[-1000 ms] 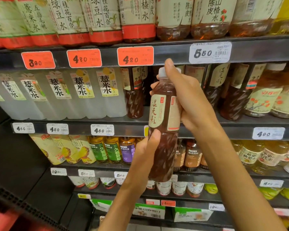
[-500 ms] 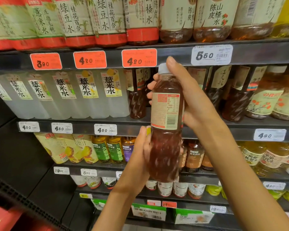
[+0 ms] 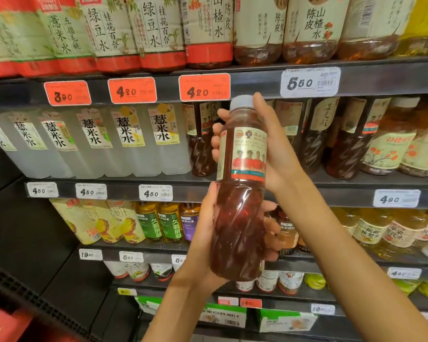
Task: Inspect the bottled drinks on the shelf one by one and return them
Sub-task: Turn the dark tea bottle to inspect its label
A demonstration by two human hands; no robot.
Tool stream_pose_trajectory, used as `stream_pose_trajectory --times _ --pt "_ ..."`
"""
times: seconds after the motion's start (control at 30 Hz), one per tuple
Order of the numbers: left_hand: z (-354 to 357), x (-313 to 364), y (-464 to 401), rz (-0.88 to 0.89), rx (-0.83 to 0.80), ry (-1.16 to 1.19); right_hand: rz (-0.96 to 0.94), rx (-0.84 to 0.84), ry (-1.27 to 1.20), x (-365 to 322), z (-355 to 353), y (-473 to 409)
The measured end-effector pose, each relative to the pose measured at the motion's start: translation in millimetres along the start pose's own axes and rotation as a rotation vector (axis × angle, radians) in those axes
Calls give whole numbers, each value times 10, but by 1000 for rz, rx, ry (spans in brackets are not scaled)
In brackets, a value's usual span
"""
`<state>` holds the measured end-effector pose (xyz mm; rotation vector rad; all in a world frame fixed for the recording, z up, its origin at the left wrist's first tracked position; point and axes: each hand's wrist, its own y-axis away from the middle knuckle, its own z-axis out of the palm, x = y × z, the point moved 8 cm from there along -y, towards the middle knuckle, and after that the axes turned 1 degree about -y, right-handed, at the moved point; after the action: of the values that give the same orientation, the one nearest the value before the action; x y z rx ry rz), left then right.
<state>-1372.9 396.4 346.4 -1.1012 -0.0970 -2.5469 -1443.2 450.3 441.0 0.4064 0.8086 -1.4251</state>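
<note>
Shelf tags (image 3: 204, 87) read 420; hands (image 3: 277, 154) hold red-labelled bottle (image 3: 240, 193).

Reddish-brown bottle (image 3: 239, 213) with grey cap (image 3: 241, 101); orange price tags (image 3: 132, 90).

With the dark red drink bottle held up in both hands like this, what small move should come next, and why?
Probably return it to the shelf. The dark red plastic drink bottle with the grey cap is held upright by the right hand at the label and the left hand at the base, directly before the gap in the matching row of dark bottles.
</note>
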Motion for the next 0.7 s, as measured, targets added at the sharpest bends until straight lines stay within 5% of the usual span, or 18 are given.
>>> stream_pose_trajectory --times 0.17,0.33,0.47,0.7 --pt "-223 138 44 40 209 -197 -18 172 184 -63 -219 46" --pt "-113 34 37 -25 202 -18 84 321 207 16 -406 68" --pt "76 70 59 -30 158 196 94 358 -29 111 -474 43" --pt "213 341 47 102 306 164 308 388 -312 381 -476 81"
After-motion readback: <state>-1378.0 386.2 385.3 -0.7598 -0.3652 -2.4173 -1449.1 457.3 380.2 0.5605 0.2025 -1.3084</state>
